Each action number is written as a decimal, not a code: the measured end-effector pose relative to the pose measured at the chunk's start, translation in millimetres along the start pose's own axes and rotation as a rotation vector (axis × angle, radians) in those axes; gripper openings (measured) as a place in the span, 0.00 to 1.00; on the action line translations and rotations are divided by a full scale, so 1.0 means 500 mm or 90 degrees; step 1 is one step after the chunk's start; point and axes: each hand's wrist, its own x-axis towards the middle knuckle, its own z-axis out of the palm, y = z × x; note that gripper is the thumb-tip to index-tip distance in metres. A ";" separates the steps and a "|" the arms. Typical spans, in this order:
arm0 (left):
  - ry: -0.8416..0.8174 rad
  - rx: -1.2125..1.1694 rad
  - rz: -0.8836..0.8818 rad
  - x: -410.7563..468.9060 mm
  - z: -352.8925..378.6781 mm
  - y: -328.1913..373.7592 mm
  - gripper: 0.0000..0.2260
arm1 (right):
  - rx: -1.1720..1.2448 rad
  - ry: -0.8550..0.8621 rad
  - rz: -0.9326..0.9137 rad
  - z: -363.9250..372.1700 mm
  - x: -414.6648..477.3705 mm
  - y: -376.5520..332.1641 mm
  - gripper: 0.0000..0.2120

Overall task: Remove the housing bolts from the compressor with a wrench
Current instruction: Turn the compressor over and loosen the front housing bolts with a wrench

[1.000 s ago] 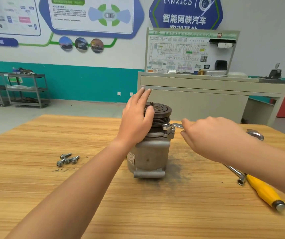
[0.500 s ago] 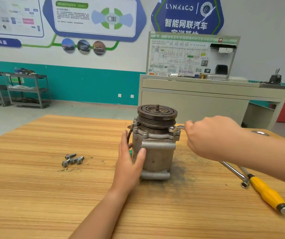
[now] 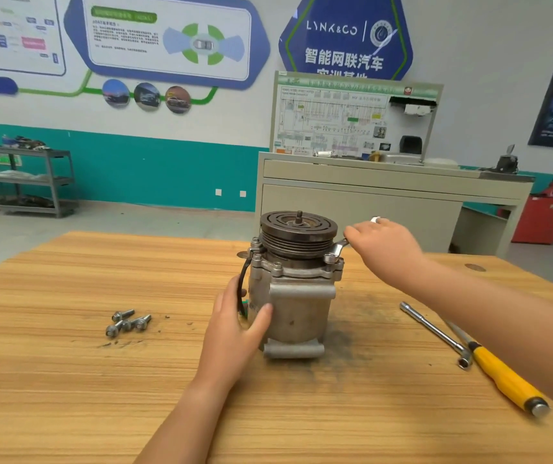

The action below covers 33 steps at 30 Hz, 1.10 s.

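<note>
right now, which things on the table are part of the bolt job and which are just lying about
In use:
compressor
wrench on a housing bolt
left hand
right hand
loose bolts

Lying about:
socket bar
yellow-handled tool

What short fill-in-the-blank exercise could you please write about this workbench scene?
1. The left hand holds the compressor while the right hand grips a ____.
2. The screwdriver on the table has a ____ handle.
3. The loose bolts lie to the ____ of the compressor.
Missing words: wrench; yellow; left.
</note>
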 end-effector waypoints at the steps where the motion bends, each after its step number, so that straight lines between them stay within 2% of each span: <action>1: -0.013 -0.005 -0.010 -0.001 0.001 0.000 0.29 | 0.005 0.013 0.005 0.004 0.006 -0.005 0.12; 4: -0.030 -0.008 -0.023 -0.005 0.002 0.000 0.31 | 0.056 0.074 0.072 -0.003 -0.001 0.003 0.09; 6: -0.010 0.000 -0.024 -0.006 -0.001 0.004 0.29 | 0.200 0.147 0.156 -0.018 -0.023 0.025 0.11; 8: 0.018 -0.003 -0.013 -0.002 0.000 0.008 0.21 | 0.376 0.196 0.200 -0.051 -0.052 0.042 0.11; 10: 0.034 0.000 0.001 0.000 -0.002 0.012 0.12 | 0.427 0.187 0.188 -0.088 -0.083 0.049 0.10; 14: 0.075 -0.041 -0.046 0.012 -0.015 0.006 0.12 | 0.291 0.033 0.146 -0.124 -0.133 0.028 0.08; 18: 0.084 -0.076 -0.045 0.011 -0.016 0.009 0.09 | 0.188 -0.103 0.121 -0.130 -0.139 -0.013 0.08; 23: 0.090 -0.095 -0.031 0.006 -0.016 0.013 0.09 | 0.104 -0.147 0.079 -0.145 -0.123 -0.027 0.12; 29: 0.090 -0.091 -0.038 0.007 -0.016 0.014 0.10 | -0.028 -0.220 -0.004 -0.187 -0.104 -0.042 0.11; 33: 0.091 -0.096 -0.031 0.004 -0.017 0.015 0.11 | -0.072 -0.209 -0.044 -0.179 -0.100 -0.033 0.10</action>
